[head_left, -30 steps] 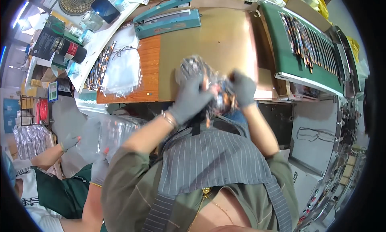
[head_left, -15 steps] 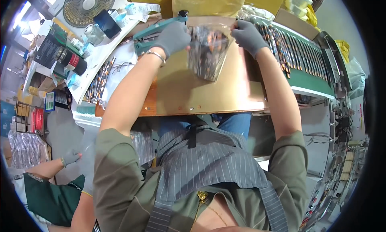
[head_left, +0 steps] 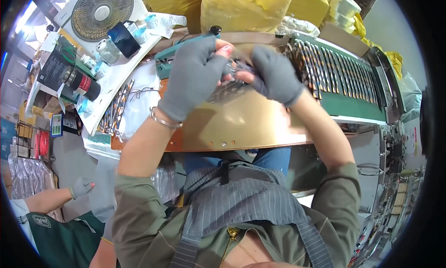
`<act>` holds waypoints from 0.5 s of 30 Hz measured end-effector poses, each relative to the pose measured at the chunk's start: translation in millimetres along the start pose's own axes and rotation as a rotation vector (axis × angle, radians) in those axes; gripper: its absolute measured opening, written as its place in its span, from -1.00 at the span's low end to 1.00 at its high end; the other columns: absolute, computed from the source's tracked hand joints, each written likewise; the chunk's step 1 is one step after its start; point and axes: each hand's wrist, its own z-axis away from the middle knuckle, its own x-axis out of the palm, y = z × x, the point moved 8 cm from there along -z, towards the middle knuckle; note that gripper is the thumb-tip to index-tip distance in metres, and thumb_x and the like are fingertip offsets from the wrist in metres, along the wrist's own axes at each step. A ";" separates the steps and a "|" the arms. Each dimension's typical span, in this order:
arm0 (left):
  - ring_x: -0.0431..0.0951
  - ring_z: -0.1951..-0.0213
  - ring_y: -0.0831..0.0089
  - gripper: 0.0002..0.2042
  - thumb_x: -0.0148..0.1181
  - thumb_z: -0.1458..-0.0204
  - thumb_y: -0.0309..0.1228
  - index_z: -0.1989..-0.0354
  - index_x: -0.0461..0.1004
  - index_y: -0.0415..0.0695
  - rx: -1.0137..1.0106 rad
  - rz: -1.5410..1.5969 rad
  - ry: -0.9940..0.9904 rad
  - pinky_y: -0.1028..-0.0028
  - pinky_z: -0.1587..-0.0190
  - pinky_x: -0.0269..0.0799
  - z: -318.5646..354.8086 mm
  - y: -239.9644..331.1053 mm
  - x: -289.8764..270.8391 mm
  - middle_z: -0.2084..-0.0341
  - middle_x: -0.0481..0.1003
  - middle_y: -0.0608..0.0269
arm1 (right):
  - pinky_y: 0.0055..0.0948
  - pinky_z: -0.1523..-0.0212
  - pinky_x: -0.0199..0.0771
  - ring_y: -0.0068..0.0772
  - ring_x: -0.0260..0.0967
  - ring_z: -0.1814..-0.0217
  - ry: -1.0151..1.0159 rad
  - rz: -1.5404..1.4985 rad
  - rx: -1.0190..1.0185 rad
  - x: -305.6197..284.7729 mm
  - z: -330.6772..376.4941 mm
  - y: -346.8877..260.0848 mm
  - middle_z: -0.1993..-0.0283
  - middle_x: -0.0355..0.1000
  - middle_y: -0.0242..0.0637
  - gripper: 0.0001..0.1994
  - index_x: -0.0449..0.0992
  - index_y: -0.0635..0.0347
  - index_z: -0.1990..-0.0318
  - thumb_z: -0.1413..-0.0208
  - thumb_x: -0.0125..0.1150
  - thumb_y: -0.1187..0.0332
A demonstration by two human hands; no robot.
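Observation:
A clear plastic bag (head_left: 223, 95) with dark and orange contents hangs below my two raised hands, over the tan work board (head_left: 218, 129). My left hand (head_left: 197, 75), in a grey fingertip-less glove, has its fingers closed on the gathered top of the bag. From the other side my right hand (head_left: 277, 75), gloved alike, grips the bag top too, its bare fingertips close to the left ones. Motion blurs the bag, and the hands hide much of it. Behind my left hand stands a teal lever device (head_left: 167, 59) with a black knob.
Rows of slim dark-and-orange mottled strips (head_left: 344, 66) lie on a green belt (head_left: 348, 105) at the right. At the left, a white table (head_left: 104, 111) holds more strips, a flask (head_left: 82, 82) and a fan (head_left: 102, 12). A co-worker's gloved hand (head_left: 82, 187) shows lower left.
Both hands have come closer to me and nearer together. The bag's top, held wide between them before, is now gathered, and the bag has been raised toward me.

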 end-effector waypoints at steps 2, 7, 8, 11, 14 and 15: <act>0.58 0.48 0.51 -0.76 0.20 0.02 -0.43 0.23 0.45 -0.33 0.005 0.032 0.084 0.49 0.37 0.45 -3.3 -7.4 -13.8 0.41 0.52 0.13 | -0.39 0.68 0.22 -0.37 0.28 0.73 0.027 -0.346 0.059 13.0 -2.7 1.7 0.71 0.31 -0.30 -0.74 0.37 0.21 0.49 -0.18 0.06 0.25; 0.48 0.16 0.49 -0.42 0.40 0.23 -0.37 -0.03 0.37 -0.25 -0.027 0.283 -0.202 0.49 0.07 0.38 -10.3 -97.6 -16.3 0.22 0.50 0.21 | -0.52 0.62 0.24 -0.61 0.26 0.68 -0.028 -0.835 0.414 65.4 -34.5 24.0 0.69 0.34 -0.31 -0.68 0.41 0.28 0.52 -0.18 0.06 0.23; 0.49 0.25 0.54 -0.48 0.41 0.23 -0.35 0.03 0.42 -0.23 -0.317 0.381 -0.256 0.52 0.15 0.40 -8.4 -123.3 -9.2 0.27 0.52 0.29 | -0.47 0.61 0.27 -0.50 0.31 0.68 -0.101 -0.815 0.455 94.3 -40.6 36.5 0.68 0.36 -0.26 -0.66 0.41 0.29 0.51 -0.18 0.06 0.19; 0.45 0.46 0.63 -0.67 0.38 0.19 -0.24 0.29 0.56 -0.19 -0.469 0.377 -0.002 0.62 0.44 0.31 -13.3 -239.8 -2.5 0.46 0.53 0.39 | -0.26 0.48 0.35 -0.05 0.38 0.54 0.032 -0.272 0.408 155.6 -56.3 94.6 0.59 0.43 -0.15 -0.62 0.44 0.24 0.39 -0.13 0.06 0.04; 0.46 0.44 0.62 -0.65 0.38 0.19 -0.20 0.29 0.56 -0.19 -0.462 0.496 0.122 0.61 0.42 0.31 -22.5 -277.1 0.2 0.47 0.52 0.39 | -0.18 0.37 0.37 0.05 0.40 0.39 0.170 -0.245 0.624 188.5 -86.1 153.5 0.44 0.46 -0.11 -0.61 0.45 0.19 0.32 -0.07 0.12 -0.02; 0.48 0.38 0.58 -0.63 0.38 0.18 -0.21 0.26 0.55 -0.20 -0.525 0.540 0.090 0.59 0.36 0.35 -26.8 -290.5 0.8 0.40 0.53 0.34 | -0.17 0.33 0.37 0.03 0.40 0.33 0.233 -0.253 0.623 193.9 -94.1 163.5 0.38 0.46 -0.11 -0.61 0.45 0.16 0.30 -0.03 0.16 -0.03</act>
